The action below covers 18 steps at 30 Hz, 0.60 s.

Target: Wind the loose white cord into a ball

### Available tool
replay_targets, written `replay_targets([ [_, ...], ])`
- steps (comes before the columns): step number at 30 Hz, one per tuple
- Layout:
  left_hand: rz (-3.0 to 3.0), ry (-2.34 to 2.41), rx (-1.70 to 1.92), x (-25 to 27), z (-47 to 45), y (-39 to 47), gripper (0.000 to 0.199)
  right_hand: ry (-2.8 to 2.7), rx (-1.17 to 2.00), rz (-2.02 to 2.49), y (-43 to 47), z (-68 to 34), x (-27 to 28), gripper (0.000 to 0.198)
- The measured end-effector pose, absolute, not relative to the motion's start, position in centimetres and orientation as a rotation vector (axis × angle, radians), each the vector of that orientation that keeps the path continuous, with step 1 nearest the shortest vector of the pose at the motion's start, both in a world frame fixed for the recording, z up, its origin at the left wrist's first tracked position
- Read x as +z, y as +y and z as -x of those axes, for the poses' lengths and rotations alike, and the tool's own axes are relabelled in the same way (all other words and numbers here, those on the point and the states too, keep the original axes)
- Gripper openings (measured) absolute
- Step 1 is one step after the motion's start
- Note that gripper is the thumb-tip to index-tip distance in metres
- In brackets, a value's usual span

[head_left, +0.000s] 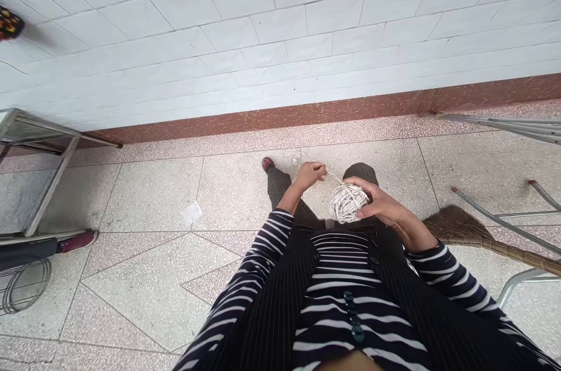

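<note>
Nearest the lens, across the bottom of the frame: navy-and-white striped long-sleeved top [331, 277], worn under a dark pinstriped vest [276, 295]. Just above, right of centre: rounded ball of off-white twisted cord [346, 205], cupped before the waist in the right grip [382, 205], fingers curved over the upper edge, thumb against the right side. Left grip [309, 175], near the centre: pinched narrow on 1 off-white cord strand [336, 177], stretched across the gap to the ball. Probably light, a little springy, soft enough to give under the fingers and hardly fragile. Likely not slippery, though with outer loops apt to slide off if squeezed at an edge. Best held around the widest part, loosely cupped, with the strand pinched a short way from the ball.

Containers: only 1 candidate, a round grey wire frame [49, 280] at the lower left, perhaps a basket, partly cut off by the picture's edge; contents impossible to make out. Farther off, on the speckled terrazzo floor [144, 196]: white crumpled paper scrap [191, 214] left of centre, brown straw broom [460, 228] at the right.
</note>
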State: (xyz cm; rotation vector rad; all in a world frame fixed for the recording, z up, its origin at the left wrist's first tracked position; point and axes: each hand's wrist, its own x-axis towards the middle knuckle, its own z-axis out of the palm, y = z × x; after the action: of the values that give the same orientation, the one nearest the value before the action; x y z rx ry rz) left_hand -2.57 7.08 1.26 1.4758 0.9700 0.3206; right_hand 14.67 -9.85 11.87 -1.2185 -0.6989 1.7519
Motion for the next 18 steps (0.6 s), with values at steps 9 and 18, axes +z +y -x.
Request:
replay_targets([
  [9, -1.241, 0.83, 0.489, 2.1, 4.3, 5.1, 0.025, -0.64, 1.689, 1.095, -9.5, -16.6, 12.5, 0.075],
  [18, -1.111, 0.555, 0.436, 5.5, 2.5, 2.6, 0.051, -0.577, 1.625, 1.155, -8.5, -15.7, 11.5, 0.064],
])
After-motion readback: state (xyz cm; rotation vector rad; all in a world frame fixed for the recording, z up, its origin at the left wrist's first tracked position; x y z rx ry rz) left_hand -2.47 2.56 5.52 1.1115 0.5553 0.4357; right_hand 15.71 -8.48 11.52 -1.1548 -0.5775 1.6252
